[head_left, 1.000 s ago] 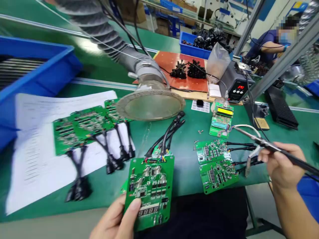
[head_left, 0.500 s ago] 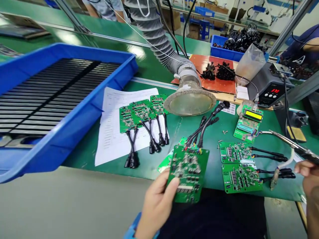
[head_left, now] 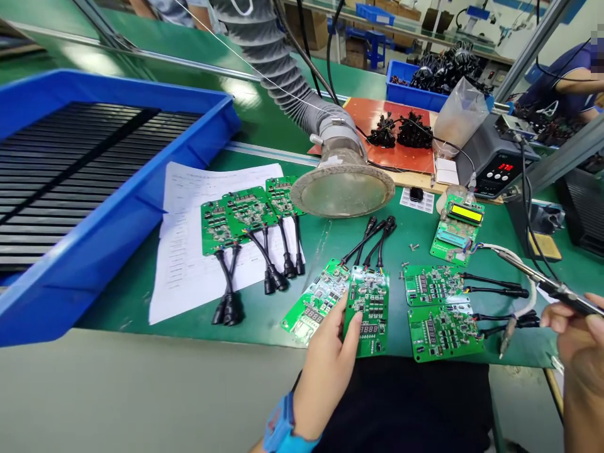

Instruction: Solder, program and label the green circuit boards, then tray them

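My left hand [head_left: 333, 358] grips the lower left edge of a green circuit board [head_left: 370, 308], thumb on its face. The board has a small digit display and short black connector leads at its top. It lies low over the table's front edge, overlapping a second circuit board [head_left: 316, 305] on its left. At the right edge, my right hand [head_left: 578, 343] is closed round a soldering iron [head_left: 542, 277], its slim metal end pointing up and left. Two more boards with black leads, an upper board [head_left: 431, 285] and a lower board [head_left: 443, 333], lie left of this hand.
Several boards [head_left: 245, 214] rest on paper sheets [head_left: 177, 251] beside a blue tray [head_left: 189, 151] of black strips. A fume extraction hood [head_left: 342, 192] hangs over the middle. A tester board with lit screen [head_left: 466, 214] and a soldering station [head_left: 504, 163] stand right. A co-worker's arm [head_left: 573, 85] shows behind.
My left hand has lowered the circuit board towards the table beside the other one, and its leads now lie further down. My right hand still holds the iron. The view has shifted slightly.
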A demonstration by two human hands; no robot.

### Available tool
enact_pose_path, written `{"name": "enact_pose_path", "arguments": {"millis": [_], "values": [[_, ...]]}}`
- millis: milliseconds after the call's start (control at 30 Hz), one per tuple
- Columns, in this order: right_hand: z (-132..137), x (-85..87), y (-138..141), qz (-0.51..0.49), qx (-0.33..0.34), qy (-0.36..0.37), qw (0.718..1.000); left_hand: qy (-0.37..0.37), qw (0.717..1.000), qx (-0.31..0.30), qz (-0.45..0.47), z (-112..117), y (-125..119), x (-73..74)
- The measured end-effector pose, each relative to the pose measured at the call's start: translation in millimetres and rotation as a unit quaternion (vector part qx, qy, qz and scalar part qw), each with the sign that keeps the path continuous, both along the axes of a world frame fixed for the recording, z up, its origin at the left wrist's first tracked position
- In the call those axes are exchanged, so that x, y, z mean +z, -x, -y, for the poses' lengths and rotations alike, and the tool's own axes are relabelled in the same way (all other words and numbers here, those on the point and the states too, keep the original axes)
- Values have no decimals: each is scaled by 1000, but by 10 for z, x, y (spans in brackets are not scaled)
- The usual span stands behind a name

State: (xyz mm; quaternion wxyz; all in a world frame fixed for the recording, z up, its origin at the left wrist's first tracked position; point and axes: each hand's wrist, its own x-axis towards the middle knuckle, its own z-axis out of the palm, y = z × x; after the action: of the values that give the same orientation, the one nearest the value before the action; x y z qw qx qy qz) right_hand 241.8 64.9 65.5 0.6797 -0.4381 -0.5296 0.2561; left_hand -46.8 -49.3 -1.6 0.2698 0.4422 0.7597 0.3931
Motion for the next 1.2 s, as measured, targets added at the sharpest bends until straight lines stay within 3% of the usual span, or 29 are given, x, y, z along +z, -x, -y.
{"name": "enact_pose_path", "arguments": {"millis": [100,200,267,333,400,467,633,833,1000,1100,1200], "values": [[-9,17,26,0,23,-3,1000,1,980,-50,-192,95,27,128],[-21,-13,3,-1,39,-3,999,-45,922,-106,-370,39,38,365],[-37,-52,-32,-6,41,-8,999,-48,907,-181,-377,-166,13,506],[-53,-93,-71,-10,38,-16,999,18,893,-304,-332,-481,-40,579],[-59,-125,-110,-16,40,-18,999,39,874,-369,-315,-822,-104,573],[-46,-145,-150,-24,49,-9,998,54,863,-394,-311,-1111,-156,512],[32,-165,-256,-38,37,12,999,75,872,-380,-299,-1501,-178,338],[60,-189,-356,-43,22,28,998,44,921,-276,-269,-1852,-256,218],[44,-207,-375,-47,25,30,998,-9,950,-210,-232,-2164,-318,259],[33,-216,-368,-46,31,52,997,-60,960,-179,-206,-1989,-133,451],[-4,-251,-369,-42,36,53,997,-101,967,-135,-189,-1431,246,663]]}}
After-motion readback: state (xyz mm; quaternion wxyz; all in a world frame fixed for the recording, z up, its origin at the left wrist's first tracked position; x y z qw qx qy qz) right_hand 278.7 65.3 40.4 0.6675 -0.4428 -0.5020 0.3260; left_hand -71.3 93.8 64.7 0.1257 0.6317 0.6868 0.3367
